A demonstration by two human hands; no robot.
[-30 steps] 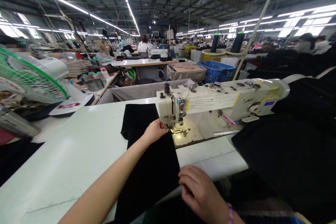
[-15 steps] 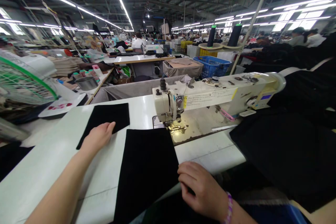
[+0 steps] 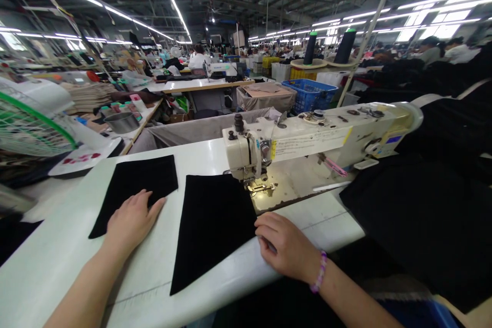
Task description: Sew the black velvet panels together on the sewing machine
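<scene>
My left hand [image 3: 132, 218] lies with fingers spread on the near part of a black fabric piece [image 3: 142, 177] at the left of the white table. A second black fabric piece [image 3: 213, 230] lies flat in front of me, its far right corner beside the needle area of the sewing machine [image 3: 249, 156]. At that piece's right edge, my right hand [image 3: 282, 246] is closed, thumb and fingertips pinching the fabric. Something small and grey shows under its curled fingers; I cannot make out what. A purple beaded bracelet [image 3: 319, 271] circles the right wrist.
More black fabric [image 3: 418, 225] is heaped at the right. A green-rimmed fan [image 3: 34, 123] stands at the left, near a metal bowl [image 3: 122, 123]. Behind the machine are a blue basket [image 3: 309, 93] and black thread cones [image 3: 345, 47]. Other people sit farther back.
The middle fabric piece has moved away from me, fully onto the table, with my right hand at its edge. My left hand has opened flat, and its piece has shifted left and nearer.
</scene>
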